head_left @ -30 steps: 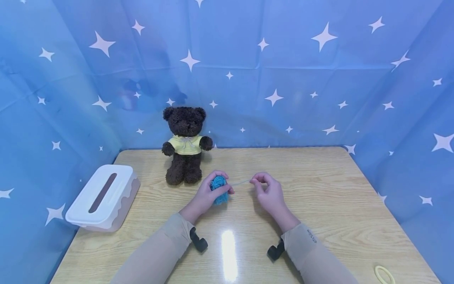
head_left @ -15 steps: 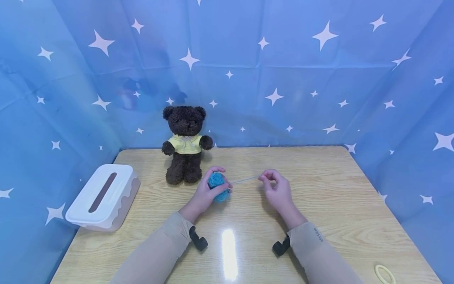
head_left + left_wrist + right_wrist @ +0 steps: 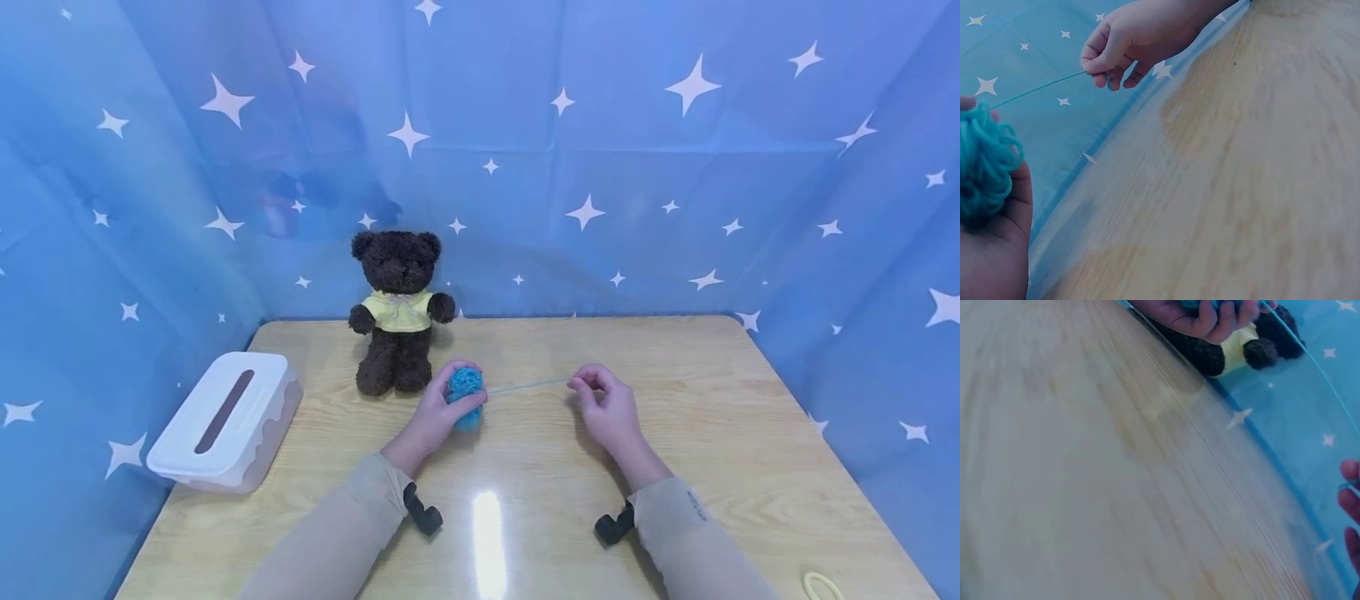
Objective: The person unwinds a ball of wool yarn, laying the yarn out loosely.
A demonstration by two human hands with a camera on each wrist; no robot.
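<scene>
In the head view, a ball of teal yarn (image 3: pixel 466 382) sits in my left hand (image 3: pixel 438 410), thumb across its front and fingers curled behind it. Loose loops of the yarn ball (image 3: pixel 985 162) show in the left wrist view. From the ball a thin strand (image 3: pixel 528 386) runs taut to the right. Thumb and fingertips of my right hand (image 3: pixel 611 410) pinch its far end. A bit of strand pokes out at those fingertips (image 3: pixel 1349 469) in the right wrist view.
A dark brown teddy bear (image 3: pixel 400 312) in a yellow top stands behind my left hand. At the table's left side is a white lidded box (image 3: pixel 225 417) with a long slot. A pale yellow ring (image 3: pixel 821 586) lies at the front right of the wooden table (image 3: pixel 675 350).
My right hand has moved to the right, still pinching the strand, and the stretch of yarn between the hands has grown longer. The ball has turned slightly in my left hand.
</scene>
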